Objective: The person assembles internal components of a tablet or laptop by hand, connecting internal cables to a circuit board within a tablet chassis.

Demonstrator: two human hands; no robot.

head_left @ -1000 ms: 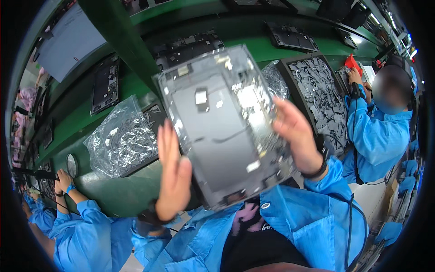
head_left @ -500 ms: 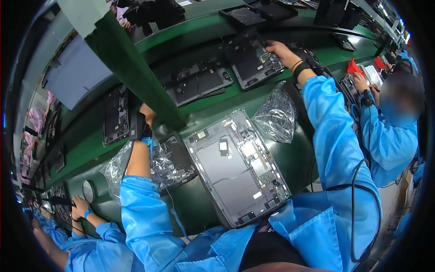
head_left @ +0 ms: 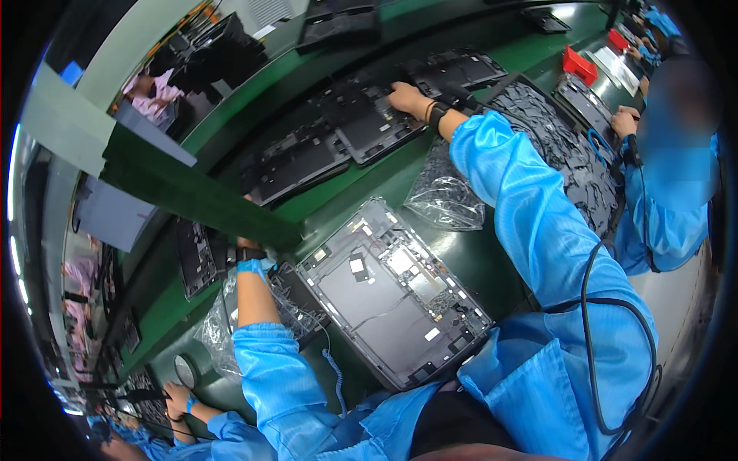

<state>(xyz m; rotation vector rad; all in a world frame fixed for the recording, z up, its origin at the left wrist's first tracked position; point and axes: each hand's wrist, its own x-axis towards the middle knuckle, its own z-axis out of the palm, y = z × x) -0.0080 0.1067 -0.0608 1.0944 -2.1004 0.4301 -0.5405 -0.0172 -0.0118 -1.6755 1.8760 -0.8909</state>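
Observation:
My right hand (head_left: pixel 407 101) reaches to the raised green shelf, fingers bent over the right side of a dark laptop chassis (head_left: pixel 365 127). That chassis rests beside another dark laptop chassis (head_left: pixel 300 165) on its left. My left hand (head_left: pixel 247 240) is mostly hidden behind the green post, so its fingers cannot be made out. A blue wrist strap (head_left: pixel 257 266) circles that wrist, with a coiled cord below. In front of me a grey laptop chassis (head_left: pixel 377 303) lies slanted, inner side up, with a circuit board along its right part.
Clear plastic bags lie beyond the grey chassis (head_left: pixel 446 201) and under my left forearm (head_left: pixel 219 326). The green post (head_left: pixel 196 188) rises at left. A tray of black pieces (head_left: pixel 553 146) stands right of my arm. Co-workers sit right (head_left: pixel 669 207) and left (head_left: pixel 223 430).
The view has turned. The chassis under my right hand has come down to lie flatter on the shelf, closer to its left neighbour. The tray of black pieces shows more fully.

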